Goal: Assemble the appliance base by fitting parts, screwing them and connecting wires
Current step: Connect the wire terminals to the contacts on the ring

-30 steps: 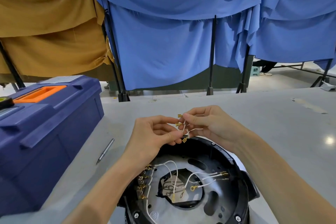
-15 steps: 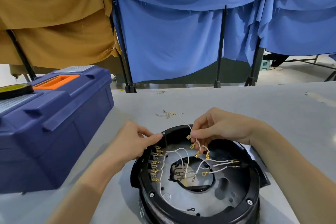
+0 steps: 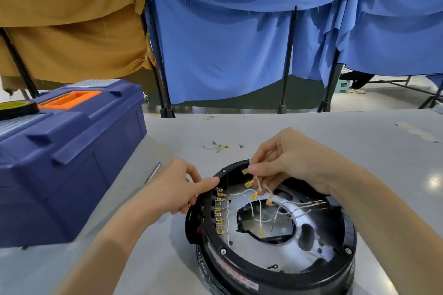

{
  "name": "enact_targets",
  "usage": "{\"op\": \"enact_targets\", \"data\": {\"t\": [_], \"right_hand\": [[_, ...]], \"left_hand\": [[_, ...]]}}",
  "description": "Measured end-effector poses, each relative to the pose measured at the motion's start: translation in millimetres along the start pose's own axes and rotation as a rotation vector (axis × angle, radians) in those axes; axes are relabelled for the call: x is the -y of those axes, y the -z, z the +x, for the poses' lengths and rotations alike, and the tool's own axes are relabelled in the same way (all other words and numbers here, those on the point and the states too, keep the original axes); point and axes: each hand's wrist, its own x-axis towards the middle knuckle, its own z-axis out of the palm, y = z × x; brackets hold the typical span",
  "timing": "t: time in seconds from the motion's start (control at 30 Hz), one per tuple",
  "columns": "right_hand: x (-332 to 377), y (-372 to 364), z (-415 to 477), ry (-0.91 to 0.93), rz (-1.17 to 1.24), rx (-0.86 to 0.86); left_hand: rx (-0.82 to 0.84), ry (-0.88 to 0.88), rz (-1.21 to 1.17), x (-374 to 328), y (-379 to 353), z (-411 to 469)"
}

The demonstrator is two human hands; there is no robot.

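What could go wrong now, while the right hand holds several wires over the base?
1. The right hand pinches several wires together, so a connector may go onto the wrong tab of the terminal row.
2. Tugging them might loosen ends already fixed in the base.
3. The loose parts beyond the base could be forgotten or swept off.

The red label (image 3: 233,272) on the appliance base (image 3: 311,279) is unreadably blurred.
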Motion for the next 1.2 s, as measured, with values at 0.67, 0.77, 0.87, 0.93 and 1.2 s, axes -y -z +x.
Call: {"op": "enact_targets", "data": {"t": [0.67, 0.77, 0.87, 0.93, 1.2], "right_hand": [[1, -52, 8, -0.32, 0.14, -0.134], [-2, -58, 9, -0.323, 0.132, -0.146], [-5, -62, 10, -0.33, 0.13, -0.179], [-6, -62, 10, -0.338, 0.135, -0.196], [-7, -68, 13, -0.347, 0.115, -0.24]], "left_hand": [[-0.049, -0.192, 0.464, -4, -14, -2], [-0.076, -0.194, 0.502, -3, -17, -2], [-0.073, -0.198, 0.532, -5, -18, -3], [-0.066, -0.193, 0.567, -6, -18, -4], [-0.105, -0.194, 0.781, -7, -22, -5]]}}
